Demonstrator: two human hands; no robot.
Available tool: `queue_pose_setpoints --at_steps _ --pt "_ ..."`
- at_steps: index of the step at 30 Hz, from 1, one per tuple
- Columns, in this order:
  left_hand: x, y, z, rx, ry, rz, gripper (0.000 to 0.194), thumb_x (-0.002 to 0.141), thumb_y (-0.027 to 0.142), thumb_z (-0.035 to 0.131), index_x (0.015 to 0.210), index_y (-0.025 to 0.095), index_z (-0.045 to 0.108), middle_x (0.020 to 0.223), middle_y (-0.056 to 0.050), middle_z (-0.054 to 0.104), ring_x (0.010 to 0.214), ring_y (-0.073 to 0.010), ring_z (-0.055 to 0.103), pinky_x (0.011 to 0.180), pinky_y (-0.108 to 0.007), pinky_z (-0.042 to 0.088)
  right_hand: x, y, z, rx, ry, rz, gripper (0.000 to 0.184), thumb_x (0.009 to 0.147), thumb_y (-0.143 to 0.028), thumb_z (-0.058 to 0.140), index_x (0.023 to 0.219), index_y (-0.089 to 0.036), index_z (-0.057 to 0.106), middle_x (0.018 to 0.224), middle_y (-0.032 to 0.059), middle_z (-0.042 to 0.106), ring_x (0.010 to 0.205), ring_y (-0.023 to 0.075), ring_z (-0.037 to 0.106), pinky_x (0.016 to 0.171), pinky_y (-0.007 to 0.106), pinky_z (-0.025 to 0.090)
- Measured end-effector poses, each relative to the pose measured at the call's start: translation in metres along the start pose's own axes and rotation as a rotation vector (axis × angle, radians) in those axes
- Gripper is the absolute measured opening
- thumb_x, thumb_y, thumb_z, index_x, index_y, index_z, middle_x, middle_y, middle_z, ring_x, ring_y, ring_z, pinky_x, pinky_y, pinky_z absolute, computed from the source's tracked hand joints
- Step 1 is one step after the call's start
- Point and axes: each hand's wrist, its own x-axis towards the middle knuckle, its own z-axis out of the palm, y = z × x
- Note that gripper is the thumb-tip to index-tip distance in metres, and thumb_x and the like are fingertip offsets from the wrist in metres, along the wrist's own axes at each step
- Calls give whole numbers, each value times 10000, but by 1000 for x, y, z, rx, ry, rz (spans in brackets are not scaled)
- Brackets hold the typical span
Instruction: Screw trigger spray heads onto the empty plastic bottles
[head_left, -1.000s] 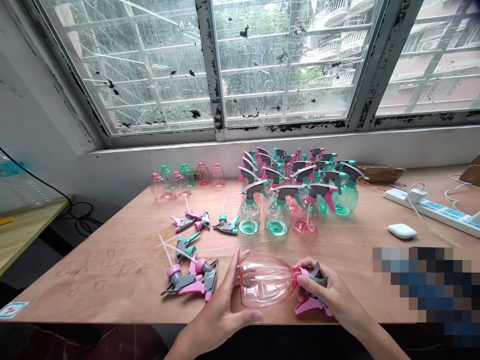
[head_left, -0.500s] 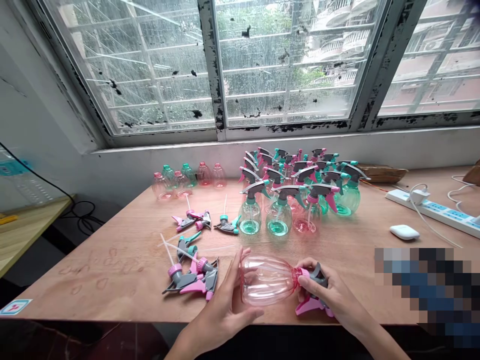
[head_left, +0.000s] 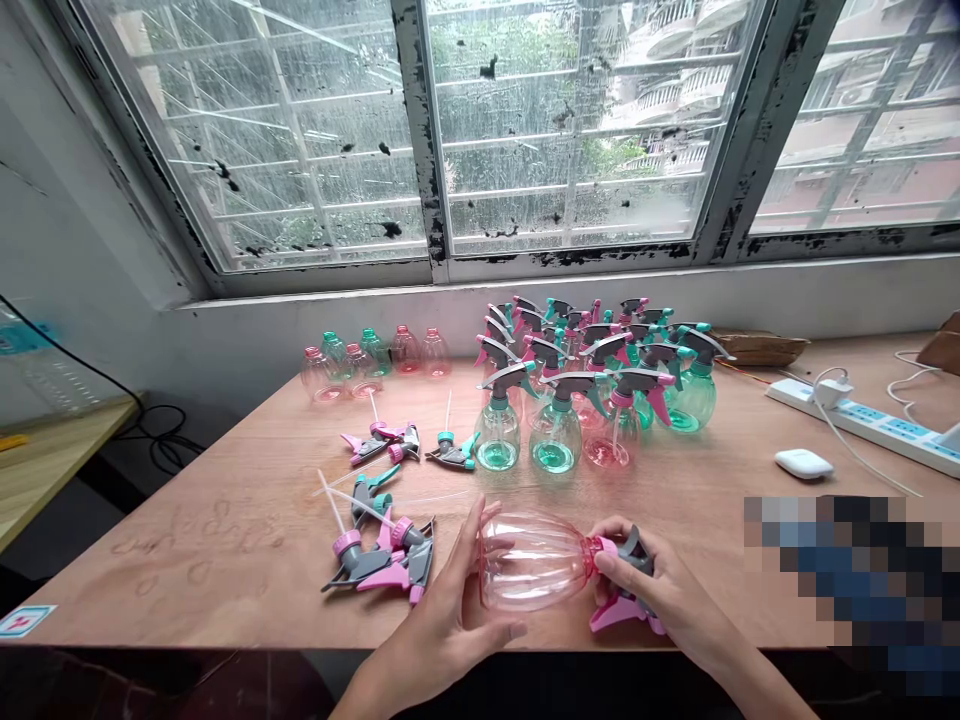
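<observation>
A clear pink spray bottle (head_left: 531,575) lies on its side in the air above the table's front edge, its base to the left. My right hand (head_left: 660,590) grips it at the neck, fingers and thumb closed round the pink collar of its grey-and-pink trigger head (head_left: 630,610). At the base, my left hand (head_left: 442,625) is open, thumb and fingers apart; some fingers show through the clear plastic, and I cannot tell whether they touch it. Left of that hand lie several loose trigger heads (head_left: 371,572) with thin tubes.
Many spray bottles with heads fitted (head_left: 555,440) stand at the back centre. Several headless bottles (head_left: 406,352) stand at the back left. To the right are a power strip (head_left: 870,418) with cables and a white case (head_left: 803,464). A pixelated patch covers the lower right.
The view has shifted very slightly. Both hands and the pink bottle stay in nearly the same place.
</observation>
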Motion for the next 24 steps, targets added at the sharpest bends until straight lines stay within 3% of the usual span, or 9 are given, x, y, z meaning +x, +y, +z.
queue_pose_setpoints --at_steps 4,9,15,19,24 --pt "-1 5 1 -46 19 -73 1016 880 320 743 1599 351 27 1692 -72 170 1483 -322 335 1234 -468 278 0 0 1 -25 23 0 422 883 -545 800 974 -170 629 663 18 698 605 233 662 590 305 511" --pt "0 5 1 -37 17 -26 995 887 310 732 1596 372 37 1701 -61 130 1514 -328 275 1239 -485 265 0 0 1 -28 17 -8 407 899 -532 789 997 -170 629 671 17 702 614 229 662 603 310 511" --pt "0 5 3 10 29 25 934 921 274 685 1590 403 46 1687 -67 181 1449 -295 398 1223 -458 306 0 -1 1 -41 11 0 409 891 -546 795 977 -176 641 666 15 705 617 229 667 600 291 515" --pt "0 9 3 -54 4 -40 1041 879 322 739 1598 347 -13 1697 -78 134 1512 -306 278 1234 -438 290 -1 -1 0 -39 -4 1 405 899 -537 793 996 -176 637 668 14 707 619 223 666 605 284 524" --pt "1 12 3 -68 19 -42 959 892 338 721 1599 354 73 1699 -57 127 1519 -313 259 1233 -447 299 -1 -3 1 -44 9 -5 399 891 -532 800 986 -175 650 669 12 697 617 225 667 601 291 539"
